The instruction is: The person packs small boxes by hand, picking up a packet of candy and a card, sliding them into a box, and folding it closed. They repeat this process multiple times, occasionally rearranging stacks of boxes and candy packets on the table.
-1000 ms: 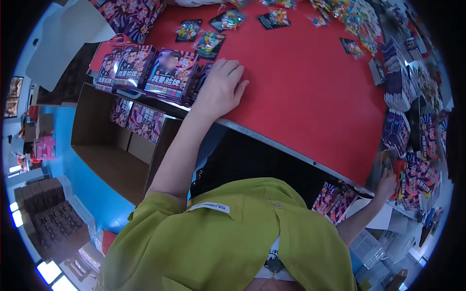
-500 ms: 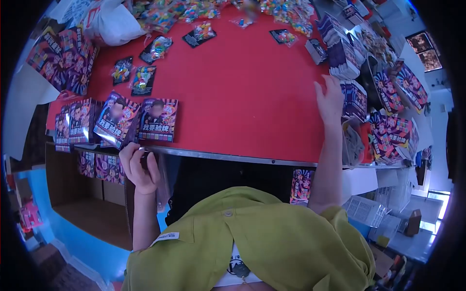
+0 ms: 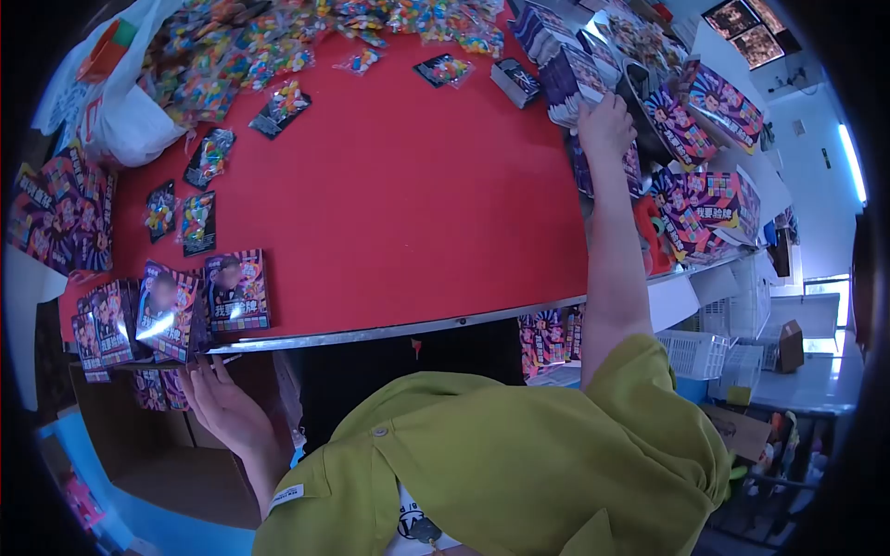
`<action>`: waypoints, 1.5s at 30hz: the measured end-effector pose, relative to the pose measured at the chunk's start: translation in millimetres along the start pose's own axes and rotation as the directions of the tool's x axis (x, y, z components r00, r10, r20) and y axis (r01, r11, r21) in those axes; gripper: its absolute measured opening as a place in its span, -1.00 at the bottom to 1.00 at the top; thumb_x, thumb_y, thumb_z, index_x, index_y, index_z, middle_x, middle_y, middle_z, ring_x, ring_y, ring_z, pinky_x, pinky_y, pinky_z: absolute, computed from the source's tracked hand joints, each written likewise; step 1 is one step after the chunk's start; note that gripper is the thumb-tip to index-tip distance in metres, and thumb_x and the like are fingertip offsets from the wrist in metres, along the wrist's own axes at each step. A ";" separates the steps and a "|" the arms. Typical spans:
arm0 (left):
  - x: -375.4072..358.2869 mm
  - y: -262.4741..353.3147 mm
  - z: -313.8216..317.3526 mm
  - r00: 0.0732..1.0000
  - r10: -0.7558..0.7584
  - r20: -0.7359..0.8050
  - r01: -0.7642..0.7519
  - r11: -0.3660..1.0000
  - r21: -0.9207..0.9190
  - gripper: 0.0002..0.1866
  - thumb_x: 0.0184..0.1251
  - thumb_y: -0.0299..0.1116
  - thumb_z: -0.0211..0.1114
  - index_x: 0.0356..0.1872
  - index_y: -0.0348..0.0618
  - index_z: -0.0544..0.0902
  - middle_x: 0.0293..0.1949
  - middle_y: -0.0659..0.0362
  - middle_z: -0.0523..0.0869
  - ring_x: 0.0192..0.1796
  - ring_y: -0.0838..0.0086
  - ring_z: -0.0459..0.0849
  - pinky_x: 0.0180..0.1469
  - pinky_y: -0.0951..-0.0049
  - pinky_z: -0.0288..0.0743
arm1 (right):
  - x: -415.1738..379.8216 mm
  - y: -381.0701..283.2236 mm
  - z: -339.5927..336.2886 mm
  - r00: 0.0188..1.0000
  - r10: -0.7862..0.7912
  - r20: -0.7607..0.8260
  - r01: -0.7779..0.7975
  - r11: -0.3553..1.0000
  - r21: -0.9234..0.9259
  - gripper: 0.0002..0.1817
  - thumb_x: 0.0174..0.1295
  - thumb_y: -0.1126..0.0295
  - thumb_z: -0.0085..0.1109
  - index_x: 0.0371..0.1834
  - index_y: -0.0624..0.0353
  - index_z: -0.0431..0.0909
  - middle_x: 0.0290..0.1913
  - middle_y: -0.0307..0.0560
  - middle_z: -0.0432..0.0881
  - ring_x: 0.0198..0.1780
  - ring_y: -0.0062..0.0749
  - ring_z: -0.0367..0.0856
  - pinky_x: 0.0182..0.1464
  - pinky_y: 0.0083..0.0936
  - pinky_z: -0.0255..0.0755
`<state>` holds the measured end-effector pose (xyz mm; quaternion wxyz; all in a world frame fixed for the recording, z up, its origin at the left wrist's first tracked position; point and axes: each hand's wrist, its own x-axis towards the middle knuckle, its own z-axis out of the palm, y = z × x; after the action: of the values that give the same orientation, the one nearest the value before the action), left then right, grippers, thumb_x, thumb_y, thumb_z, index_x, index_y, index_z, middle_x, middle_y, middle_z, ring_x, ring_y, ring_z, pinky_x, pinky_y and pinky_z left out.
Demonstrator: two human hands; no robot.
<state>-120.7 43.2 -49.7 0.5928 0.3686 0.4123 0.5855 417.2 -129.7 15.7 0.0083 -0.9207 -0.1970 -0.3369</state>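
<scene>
My right hand (image 3: pixel 607 127) reaches over the stacked purple-and-white printed packs (image 3: pixel 571 82) at the table's right side. Its thumb and fingers are apart and bent down at the near end of the stack; no pack shows lifted in it. My left hand (image 3: pixel 221 400) is open, palm turned up, with its fingers stretched toward the table's front edge. Just above its fingertips a printed purple box (image 3: pixel 168 310) leans beside another upright box (image 3: pixel 235 295). Several black-backed packets of colourful candy (image 3: pixel 197 222) lie on the red tabletop (image 3: pixel 399 195).
Many clear candy bags (image 3: pixel 269 46) are heaped along the back. A white plastic bag (image 3: pixel 139 130) stands at the far left. An open cardboard carton (image 3: pixel 176 463) sits below the left edge. More printed boxes (image 3: pixel 709 213) and a red object (image 3: pixel 652 236) are at right.
My right hand has moved forward onto the stacked packs. My left hand has uncurled and turned palm up near the table edge. The camera view has swung to the right.
</scene>
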 end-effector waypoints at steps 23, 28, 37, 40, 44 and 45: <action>-14.6 3.2 34.9 0.996 -0.056 0.064 0.059 0.996 -0.061 -0.22 0.35 -0.47 0.11 0.44 -0.35 -0.18 0.45 0.06 0.00 0.44 0.45 0.03 0.40 0.49 -0.05 | -5.2 89.4 66.6 0.924 -0.269 0.271 0.346 0.890 -0.298 -0.75 0.31 0.32 -0.18 -0.27 0.15 0.54 -0.28 0.09 0.66 -0.27 0.05 0.66 -0.27 -0.09 0.54; -15.0 -2.7 30.8 0.996 -0.058 0.074 0.053 0.997 0.060 -0.16 0.33 -0.42 0.15 0.43 -0.40 -0.22 0.46 -0.02 -0.08 0.47 0.38 -0.03 0.44 0.45 -0.17 | -10.8 44.3 -28.7 0.994 -0.110 0.020 0.104 0.847 -0.522 -0.68 0.34 0.25 -0.17 -0.32 0.20 0.58 -0.25 0.07 0.67 -0.23 0.01 0.67 -0.30 -0.16 0.55; -57.3 8.2 79.4 0.737 -0.005 0.676 -0.130 0.980 0.149 -0.08 0.03 -0.34 0.43 0.37 -0.28 0.04 0.21 -0.02 0.33 0.24 0.35 0.34 0.25 0.28 0.26 | -129.4 -116.7 -161.6 0.924 -0.324 -0.205 0.350 0.497 0.794 -0.81 0.15 0.62 0.19 -0.15 0.36 0.57 -0.25 -0.06 0.63 -0.28 -0.44 0.59 -0.20 -0.53 0.48; -40.0 0.7 128.6 0.631 -0.217 0.745 0.272 0.961 0.050 0.10 -0.02 -0.26 0.49 0.43 -0.21 -0.13 0.28 -0.04 0.25 0.31 0.31 0.28 0.33 0.25 0.22 | -170.0 -148.2 -193.0 0.901 -0.425 -0.089 0.261 0.366 0.893 -0.78 0.13 0.67 0.16 -0.13 0.37 0.55 -0.24 -0.06 0.61 -0.20 -0.41 0.60 -0.11 -0.56 0.46; -43.1 -19.6 146.9 0.627 -0.184 0.757 0.457 0.874 -0.166 -0.01 0.03 -0.30 0.43 0.41 -0.23 -0.03 0.05 -0.03 0.48 0.07 0.29 0.55 0.12 0.27 0.45 | -183.5 -156.2 -194.8 0.708 -0.704 -0.051 0.009 -0.062 0.998 -0.67 0.20 0.65 0.05 0.06 0.37 0.47 -0.06 0.06 0.55 -0.03 -0.21 0.56 0.05 -0.46 0.41; -42.7 -19.7 144.0 0.467 -0.299 0.832 0.699 0.701 -0.140 -0.18 0.04 -0.32 0.41 0.30 -0.23 0.14 -0.01 -0.01 0.52 0.00 0.30 0.59 0.04 0.28 0.50 | -183.1 -159.3 -190.7 0.745 -0.650 -0.148 0.204 0.010 0.979 -0.66 0.22 0.62 0.02 0.09 0.36 0.45 0.01 0.09 0.52 0.05 -0.17 0.52 0.08 -0.43 0.40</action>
<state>20.7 6.3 -9.4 0.9255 0.2806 0.0634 0.2464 113.4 -76.5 30.2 0.4478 -0.6271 -0.6352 0.0524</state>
